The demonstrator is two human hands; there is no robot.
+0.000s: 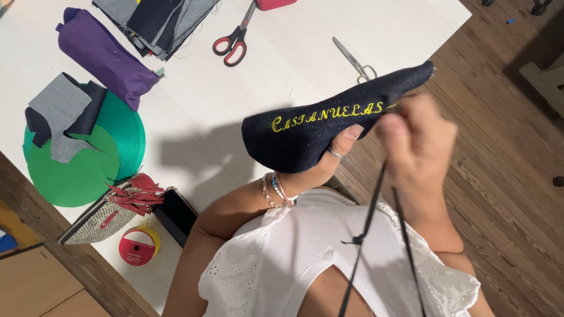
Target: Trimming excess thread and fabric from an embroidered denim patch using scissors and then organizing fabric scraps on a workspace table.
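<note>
Head camera, looking down past a white eyelet top to a white table (305,88) and wooden floor.

Near the centre, the left hand (329,159) holds a dark navy fabric pouch (317,126) with yellow embroidered lettering. The hand grips from beneath, its thumb pressed against the pouch's lower edge; its other fingers are hidden behind the cloth. The hand wears a ring, and the wrist carries beaded bracelets. The pouch is lifted above the table's near edge, its rounded end pointing toward 9 o'clock and its narrow end toward 2 o'clock.

Just at 3 o'clock of the pouch, the right hand (416,144) is blurred, fingers bunched together and pinching a thin black cord (367,226) at the pouch's narrow end. Two strands of the cord hang down toward 6 o'clock across the white top.

On the table, at 12 o'clock lie red-handled scissors (234,42); small silver scissors (354,61) rest at 1 o'clock. At 10 o'clock is a purple fabric roll (106,56), beside stacked dark cloth pieces (155,23). At 9 o'clock a green round mat (82,164) carries grey and navy scraps. At 8 o'clock sit a woven pouch with red tassel (111,214), a black phone (175,214) and a red tape roll (136,246).
</note>
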